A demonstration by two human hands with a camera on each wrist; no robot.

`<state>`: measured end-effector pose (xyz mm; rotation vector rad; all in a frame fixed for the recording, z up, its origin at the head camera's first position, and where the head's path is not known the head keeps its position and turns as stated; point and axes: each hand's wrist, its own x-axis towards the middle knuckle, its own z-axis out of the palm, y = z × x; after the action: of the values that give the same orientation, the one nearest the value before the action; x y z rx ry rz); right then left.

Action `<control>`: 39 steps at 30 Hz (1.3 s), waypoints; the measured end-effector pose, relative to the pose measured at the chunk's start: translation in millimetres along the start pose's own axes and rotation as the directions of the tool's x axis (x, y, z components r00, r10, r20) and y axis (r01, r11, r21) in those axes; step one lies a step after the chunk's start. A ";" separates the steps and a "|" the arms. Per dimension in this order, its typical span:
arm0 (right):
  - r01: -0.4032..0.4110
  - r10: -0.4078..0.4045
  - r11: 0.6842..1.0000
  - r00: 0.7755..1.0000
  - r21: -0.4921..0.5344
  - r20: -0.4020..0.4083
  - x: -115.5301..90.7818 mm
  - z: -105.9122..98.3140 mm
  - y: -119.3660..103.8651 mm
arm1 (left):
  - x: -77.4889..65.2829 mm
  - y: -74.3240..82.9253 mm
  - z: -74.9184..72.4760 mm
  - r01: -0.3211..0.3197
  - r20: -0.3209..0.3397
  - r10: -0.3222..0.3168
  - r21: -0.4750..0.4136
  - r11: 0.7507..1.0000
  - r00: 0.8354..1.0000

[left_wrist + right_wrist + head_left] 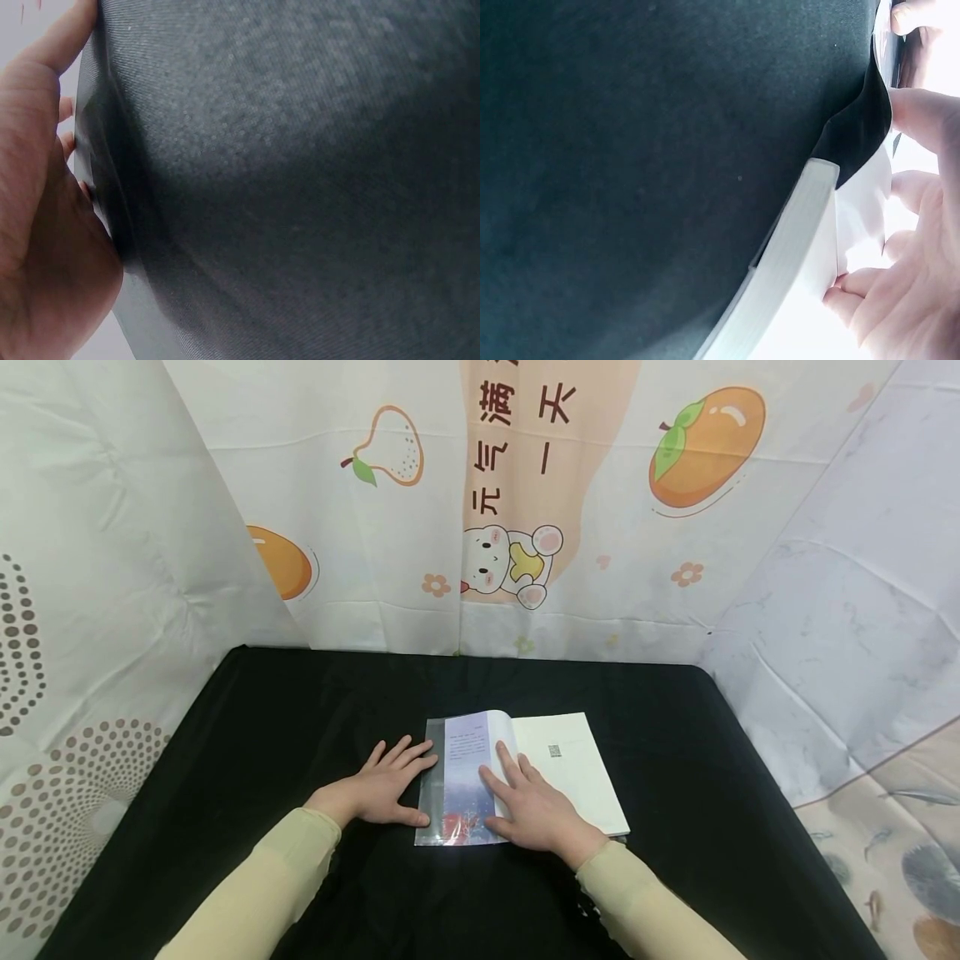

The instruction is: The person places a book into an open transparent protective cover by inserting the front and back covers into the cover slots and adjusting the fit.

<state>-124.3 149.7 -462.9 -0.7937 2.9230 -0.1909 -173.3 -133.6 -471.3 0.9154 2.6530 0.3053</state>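
An open book (588,785) lies on a black-covered table, its cream right page bearing a small square code. To its left spreads a purple-blue cover flap (467,777) with printed text, edged by a strip of clear plastic film (431,797). My left hand (382,787) rests flat with fingers spread, fingertips and thumb at the film's left edge. Across the flap and the fold beside the page lies my right hand (536,806), its fingers extended. The right wrist view shows the book's thick page block (780,262) and the cover bending up near the right hand's fingers (915,120).
Black cloth (315,710) covers the table around the book. Behind it hangs a white curtain (405,543) printed with fruit and a cartoon bear. More pale sheets close off the left and right sides.
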 end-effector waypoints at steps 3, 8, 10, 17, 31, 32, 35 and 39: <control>-0.002 0.002 1.000 1.000 -0.006 0.000 0.5 0.4 -0.9 | 0.7 -0.5 0.9 -0.002 0.000 0.002 -0.001 1.000 1.000; -0.007 0.007 1.000 1.000 -0.013 0.002 1.1 0.2 -2.5 | 1.6 -1.4 2.5 -0.001 -0.003 0.001 0.002 1.000 1.000; -0.007 0.007 1.000 1.000 -0.016 0.001 1.5 0.5 -2.8 | 1.1 -1.1 2.1 0.002 0.000 -0.002 0.004 1.000 1.000; -0.009 0.009 0.999 1.000 -0.039 -0.001 3.1 3.4 -4.2 | 0.4 -0.2 1.8 -0.006 -0.006 0.006 -0.005 1.000 1.000; -0.009 0.009 0.999 1.000 -0.041 -0.004 3.4 2.3 -8.7 | 2.4 -2.6 4.7 -0.015 -0.015 0.015 -0.012 1.000 1.000; -0.011 0.011 0.999 1.000 -0.041 -0.005 3.3 2.2 -8.9 | 2.3 -2.5 4.7 -0.015 -0.016 0.014 -0.013 1.000 1.000; -0.013 0.012 0.999 1.000 -0.044 -0.011 3.8 2.6 -9.0 | 1.9 -2.1 4.2 -0.014 -0.015 0.014 -0.020 1.000 1.000; -0.012 0.012 0.999 1.000 -0.049 -0.015 4.1 3.4 -8.8 | 1.1 -0.8 2.5 -0.011 -0.016 0.011 -0.010 1.000 1.000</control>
<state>-123.0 139.7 -465.1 -0.7849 2.9558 -0.1249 -173.6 -133.3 -474.1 0.9289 2.6589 0.3297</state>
